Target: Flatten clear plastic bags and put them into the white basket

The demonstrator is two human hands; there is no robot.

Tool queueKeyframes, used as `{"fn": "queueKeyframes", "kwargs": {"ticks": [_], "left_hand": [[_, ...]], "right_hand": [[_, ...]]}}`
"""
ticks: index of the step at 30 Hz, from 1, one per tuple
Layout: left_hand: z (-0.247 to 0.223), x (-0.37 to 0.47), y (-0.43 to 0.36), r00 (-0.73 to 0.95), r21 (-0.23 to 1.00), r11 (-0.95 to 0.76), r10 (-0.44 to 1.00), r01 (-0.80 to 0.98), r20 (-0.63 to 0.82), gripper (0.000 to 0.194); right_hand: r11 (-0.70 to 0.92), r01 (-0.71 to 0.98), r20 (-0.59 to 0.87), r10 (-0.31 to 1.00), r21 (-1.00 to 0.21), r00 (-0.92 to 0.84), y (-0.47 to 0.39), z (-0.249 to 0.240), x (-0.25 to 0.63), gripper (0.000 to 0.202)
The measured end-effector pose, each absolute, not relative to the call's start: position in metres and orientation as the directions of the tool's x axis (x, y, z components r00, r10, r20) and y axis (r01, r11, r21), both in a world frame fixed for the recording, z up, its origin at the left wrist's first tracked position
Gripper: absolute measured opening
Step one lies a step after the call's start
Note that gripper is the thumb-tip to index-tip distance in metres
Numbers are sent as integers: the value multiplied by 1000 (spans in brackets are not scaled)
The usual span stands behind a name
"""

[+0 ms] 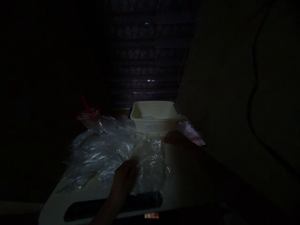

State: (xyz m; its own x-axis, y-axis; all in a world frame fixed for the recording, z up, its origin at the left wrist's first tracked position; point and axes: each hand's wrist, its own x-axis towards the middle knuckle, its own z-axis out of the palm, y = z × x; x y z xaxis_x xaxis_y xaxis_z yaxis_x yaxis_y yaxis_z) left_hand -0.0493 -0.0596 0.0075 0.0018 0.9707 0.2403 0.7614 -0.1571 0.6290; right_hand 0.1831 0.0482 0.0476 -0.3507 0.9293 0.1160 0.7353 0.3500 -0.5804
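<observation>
In dim light a clear plastic bag (151,170) lies stretched over the pale tabletop (187,187). My left hand (126,172) is closed at the bag's left edge, fingers curled and partly in shadow. At the bag's far right corner, my right hand (173,138) pinches the film, just in front of a cream plastic basin (152,126). A heap of crumpled clear plastic bags (93,156) spreads to the left of my left hand. Some clear film (147,117) shows inside the basin.
Behind the heap stands a cup with a red lid and straw (87,115). A pink and white packet (193,134) lies right of the basin. The table's near edge has a long dark slot (89,208). A dark cable (252,103) hangs along the right wall.
</observation>
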Motion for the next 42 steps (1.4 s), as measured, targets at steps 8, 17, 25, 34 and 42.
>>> {"fn": "queueKeyframes", "kwargs": {"ticks": [8, 17, 25, 34, 42], "left_hand": [[32, -46, -71, 88, 182, -123, 978, 976, 188, 27], [3, -29, -73, 467, 50, -507, 824, 860, 322, 41], [-5, -32, -76, 547, -110, -538, 797, 836, 254, 47], [-8, -15, -81, 487, -121, -474, 819, 872, 304, 51], [-14, -23, -81, 479, -92, -475, 823, 875, 304, 60]], "right_hand": [[255, 888, 77, 967, -382, -245, 6, 38, 183, 24], [488, 845, 89, 872, -218, -481, -3, 17, 196, 36], [248, 953, 68, 968, -174, -240, 4, 26, 209, 14], [516, 836, 430, 808, -185, -403, -33, -1, 170, 28], [583, 812, 344, 770, -37, -537, -37, -12, 179, 54]]}}
